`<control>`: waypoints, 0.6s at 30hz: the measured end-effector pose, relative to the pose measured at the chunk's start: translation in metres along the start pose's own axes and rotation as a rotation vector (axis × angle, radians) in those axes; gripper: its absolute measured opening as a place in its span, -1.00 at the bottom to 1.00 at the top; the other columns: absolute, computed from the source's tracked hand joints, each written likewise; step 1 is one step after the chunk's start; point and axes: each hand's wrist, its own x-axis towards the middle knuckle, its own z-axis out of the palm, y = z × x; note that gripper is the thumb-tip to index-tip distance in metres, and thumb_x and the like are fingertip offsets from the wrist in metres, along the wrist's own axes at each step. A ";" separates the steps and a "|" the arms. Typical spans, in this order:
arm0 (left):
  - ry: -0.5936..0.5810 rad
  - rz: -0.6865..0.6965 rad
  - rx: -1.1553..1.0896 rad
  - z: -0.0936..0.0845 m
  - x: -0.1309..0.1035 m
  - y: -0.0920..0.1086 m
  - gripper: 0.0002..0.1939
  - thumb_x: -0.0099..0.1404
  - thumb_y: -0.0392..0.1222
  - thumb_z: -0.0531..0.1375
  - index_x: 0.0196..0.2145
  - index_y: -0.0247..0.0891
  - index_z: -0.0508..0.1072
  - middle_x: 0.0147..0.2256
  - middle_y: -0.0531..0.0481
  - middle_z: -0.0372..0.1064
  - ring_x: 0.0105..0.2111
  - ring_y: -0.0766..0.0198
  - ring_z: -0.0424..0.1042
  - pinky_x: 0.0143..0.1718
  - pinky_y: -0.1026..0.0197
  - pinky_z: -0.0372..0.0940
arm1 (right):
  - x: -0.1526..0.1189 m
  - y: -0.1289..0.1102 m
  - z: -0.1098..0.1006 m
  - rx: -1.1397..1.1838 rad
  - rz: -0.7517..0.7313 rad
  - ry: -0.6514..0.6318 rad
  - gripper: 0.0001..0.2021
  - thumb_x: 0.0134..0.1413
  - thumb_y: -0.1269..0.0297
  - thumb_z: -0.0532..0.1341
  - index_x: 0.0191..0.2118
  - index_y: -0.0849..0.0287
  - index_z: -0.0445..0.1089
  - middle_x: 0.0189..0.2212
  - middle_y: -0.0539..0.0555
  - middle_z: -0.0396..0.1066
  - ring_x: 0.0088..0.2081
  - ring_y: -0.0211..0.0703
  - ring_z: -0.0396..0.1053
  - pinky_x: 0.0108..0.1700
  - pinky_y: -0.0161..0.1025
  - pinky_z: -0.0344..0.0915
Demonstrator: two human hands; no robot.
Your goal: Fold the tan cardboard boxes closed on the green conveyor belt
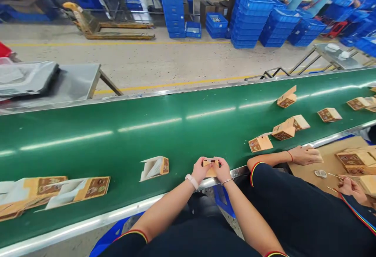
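Near the front edge of the green conveyor belt (164,132), my left hand (200,169) and my right hand (222,170) hold a small brown cardboard box (210,171) between them. The fingers of both hands are wrapped round its sides, with the thumbs close together on top. To the left lies an open box (155,168) with white material showing inside. Further left are another open box (91,189) and several overlapping boxes (49,184).
Several boxes (260,143) lie on the belt at the right. A co-worker's arm (270,158) reaches beside my right arm, next to a cardboard work surface (311,175) with stacked boxes. A metal table (79,79) and stacked blue crates (251,18) stand beyond the belt.
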 end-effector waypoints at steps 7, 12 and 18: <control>-0.039 -0.100 -0.083 0.011 0.009 0.011 -0.69 0.04 -0.19 0.34 -0.26 -0.29 0.40 -0.28 -0.09 0.45 -0.32 0.26 0.42 -0.28 0.23 0.33 | -0.004 0.015 -0.015 0.166 0.112 0.041 -0.49 -0.33 -0.08 0.31 -0.26 0.22 0.43 -0.27 0.19 0.48 -0.30 -0.03 0.44 -0.27 -0.11 0.39; -0.091 -0.053 -0.021 0.007 0.009 0.018 -0.71 0.09 -0.23 0.30 -0.19 -0.28 0.45 -0.17 -0.14 0.46 -0.18 0.18 0.42 -0.12 0.16 0.32 | -0.002 0.019 -0.017 0.129 0.115 0.056 -0.50 -0.31 -0.07 0.30 -0.25 0.19 0.40 -0.25 0.19 0.48 -0.28 0.01 0.44 -0.28 -0.10 0.41; -0.059 -0.092 0.025 0.032 0.020 0.028 -0.67 0.08 -0.30 0.28 -0.14 -0.32 0.44 -0.17 -0.19 0.46 -0.21 0.15 0.44 -0.15 0.13 0.34 | -0.005 0.026 -0.023 -0.069 -0.011 0.133 -0.46 -0.15 -0.04 0.21 -0.08 0.25 0.33 -0.15 0.26 0.40 -0.20 0.02 0.41 -0.18 -0.05 0.39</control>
